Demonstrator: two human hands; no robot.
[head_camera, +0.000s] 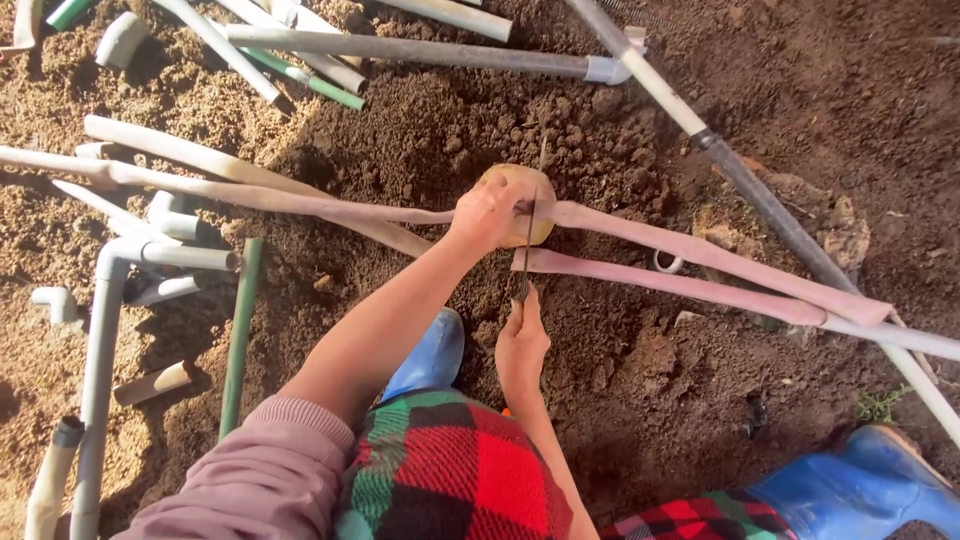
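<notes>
Loose brown soil (560, 120) all around, grey pipes (400, 48) scattered. Left hand (487, 212) closed on flat pink hose (700, 250) at tan round piece (528, 200), pressing down. Right hand (520, 345) pinching thin blade (527, 250), which stands across hose. I judge hose soft, light, floppy, maybe slippery with dirt; best hold close beside blade. Blue boot (432, 352) below.

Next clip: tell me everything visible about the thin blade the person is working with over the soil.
The blade is a thin, dark, narrow strip, metal by its look, standing nearly upright in the picture. The right hand pinches its lower end; its upper part runs past the tan roundish piece that the left hand holds on the pink flat hose. Whether it has teeth is too small to tell.
</notes>
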